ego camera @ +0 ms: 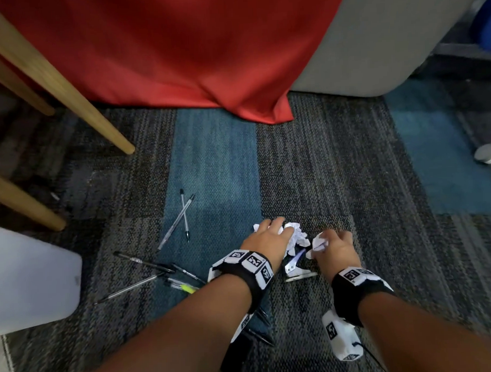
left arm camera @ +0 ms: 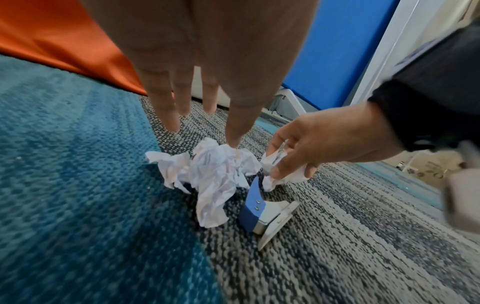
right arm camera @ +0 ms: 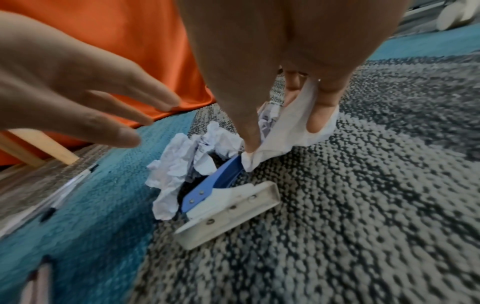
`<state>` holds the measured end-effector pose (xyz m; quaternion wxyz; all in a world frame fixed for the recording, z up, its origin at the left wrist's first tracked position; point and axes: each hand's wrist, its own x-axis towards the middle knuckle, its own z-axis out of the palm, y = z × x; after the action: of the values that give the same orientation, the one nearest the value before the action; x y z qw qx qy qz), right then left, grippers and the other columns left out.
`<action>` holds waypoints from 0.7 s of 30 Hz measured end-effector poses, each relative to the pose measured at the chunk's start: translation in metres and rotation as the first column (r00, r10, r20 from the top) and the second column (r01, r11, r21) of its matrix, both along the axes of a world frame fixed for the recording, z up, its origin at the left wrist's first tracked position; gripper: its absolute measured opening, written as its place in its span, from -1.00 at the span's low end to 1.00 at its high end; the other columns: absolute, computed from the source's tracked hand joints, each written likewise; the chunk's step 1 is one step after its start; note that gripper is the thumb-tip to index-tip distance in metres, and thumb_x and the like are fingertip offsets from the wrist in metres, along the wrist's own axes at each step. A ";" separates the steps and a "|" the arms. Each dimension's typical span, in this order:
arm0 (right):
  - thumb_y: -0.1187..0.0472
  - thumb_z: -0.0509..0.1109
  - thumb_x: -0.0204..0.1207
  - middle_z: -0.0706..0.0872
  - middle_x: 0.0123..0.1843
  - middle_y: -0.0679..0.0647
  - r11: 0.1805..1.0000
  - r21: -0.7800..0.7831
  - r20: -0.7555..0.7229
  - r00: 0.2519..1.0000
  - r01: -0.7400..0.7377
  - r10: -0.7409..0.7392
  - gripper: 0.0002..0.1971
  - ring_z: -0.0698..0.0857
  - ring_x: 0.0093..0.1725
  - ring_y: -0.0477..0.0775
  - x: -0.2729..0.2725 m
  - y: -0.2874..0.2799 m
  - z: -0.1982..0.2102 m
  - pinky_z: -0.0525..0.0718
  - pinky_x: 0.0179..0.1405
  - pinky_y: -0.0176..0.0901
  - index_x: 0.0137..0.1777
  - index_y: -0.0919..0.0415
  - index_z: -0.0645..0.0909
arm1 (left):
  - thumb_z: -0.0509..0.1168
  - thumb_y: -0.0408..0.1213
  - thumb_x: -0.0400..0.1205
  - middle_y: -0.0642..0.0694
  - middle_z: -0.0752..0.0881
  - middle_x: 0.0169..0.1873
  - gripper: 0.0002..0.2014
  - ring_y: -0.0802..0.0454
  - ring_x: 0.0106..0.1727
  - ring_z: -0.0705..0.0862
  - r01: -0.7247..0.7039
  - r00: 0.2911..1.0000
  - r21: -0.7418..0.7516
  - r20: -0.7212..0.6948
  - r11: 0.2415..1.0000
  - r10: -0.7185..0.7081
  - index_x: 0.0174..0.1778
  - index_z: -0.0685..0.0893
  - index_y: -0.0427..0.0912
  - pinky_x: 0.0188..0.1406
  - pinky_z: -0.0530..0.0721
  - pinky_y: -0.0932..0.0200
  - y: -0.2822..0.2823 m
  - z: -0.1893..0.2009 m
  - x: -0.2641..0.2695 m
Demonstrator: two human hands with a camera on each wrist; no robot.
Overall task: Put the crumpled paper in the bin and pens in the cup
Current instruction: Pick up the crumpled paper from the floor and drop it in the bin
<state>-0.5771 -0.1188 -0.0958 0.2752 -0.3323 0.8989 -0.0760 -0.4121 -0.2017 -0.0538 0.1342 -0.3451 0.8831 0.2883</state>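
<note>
On the carpet I see my left hand resting over a crumpled paper ball, fingers extended across it. My right hand grips a smaller crumpled paper, fingers curled round it. A blue-and-white hole punch lies between the two wrists. Left of it, pens lie scattered, with two crossed pens farther up. A red cloth hangs behind, beside wooden legs.

White crumpled paper and scattered pens lie on carpet.
</note>
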 end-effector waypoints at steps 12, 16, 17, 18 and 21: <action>0.24 0.53 0.42 0.54 0.01 0.08 0.972 -0.228 -0.019 0.999 -0.049 0.046 -0.73 0.59 0.00 0.19 0.006 0.027 0.024 0.47 -0.03 -0.08 0.04 0.16 0.53 | 0.11 -0.23 0.71 -0.22 0.33 0.43 -0.49 -0.30 0.44 0.33 0.057 0.986 -0.087 0.163 0.995 -0.042 0.60 0.23 0.12 0.42 0.33 -0.19 0.008 -0.023 -0.022; 0.26 0.55 0.39 0.60 -0.03 0.07 0.967 -0.253 0.024 1.000 0.018 -0.013 -0.71 0.60 -0.02 0.14 0.000 0.031 0.024 0.51 -0.03 -0.11 -0.01 0.12 0.50 | 0.13 -0.34 0.67 -0.26 0.39 0.32 -0.47 -0.33 0.32 0.47 0.043 0.989 -0.046 0.146 0.998 -0.035 0.58 0.25 0.00 0.37 0.45 -0.17 0.005 -0.017 -0.023; 0.26 0.55 0.40 0.64 -0.05 0.09 0.965 -0.260 0.045 0.998 0.043 -0.032 -0.71 0.62 -0.05 0.15 -0.001 0.031 0.024 0.56 -0.04 -0.09 0.00 0.09 0.49 | 0.12 -0.38 0.66 -0.28 0.41 0.30 -0.49 -0.34 0.31 0.50 0.034 0.990 -0.036 0.139 0.999 -0.029 0.56 0.27 -0.04 0.32 0.48 -0.17 0.004 -0.016 -0.023; 0.26 0.53 0.42 0.67 -0.06 0.11 0.961 -0.266 0.070 0.996 0.070 -0.053 -0.71 0.64 -0.08 0.16 -0.001 0.030 0.025 0.58 -0.07 -0.09 0.01 0.07 0.48 | 0.11 -0.42 0.66 -0.29 0.42 0.28 -0.51 -0.34 0.29 0.52 0.024 0.991 -0.026 0.134 0.999 -0.020 0.53 0.30 -0.07 0.27 0.50 -0.16 0.004 -0.015 -0.022; 0.26 0.51 0.47 0.71 -0.04 0.13 0.953 -0.288 0.111 0.991 0.099 -0.070 -0.71 0.66 -0.09 0.15 0.001 0.026 0.028 0.52 -0.10 -0.21 0.12 0.06 0.52 | 0.12 -0.45 0.63 -0.29 0.44 0.23 -0.53 -0.34 0.24 0.54 -0.014 0.995 -0.015 0.102 1.000 0.015 0.48 0.35 -0.09 0.19 0.55 -0.16 0.004 -0.014 -0.018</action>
<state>-0.5765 -0.0926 -0.0677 0.2641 -0.3263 0.8763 -0.2365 -0.4302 -0.1981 -0.0677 0.1746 -0.3668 0.8745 0.2648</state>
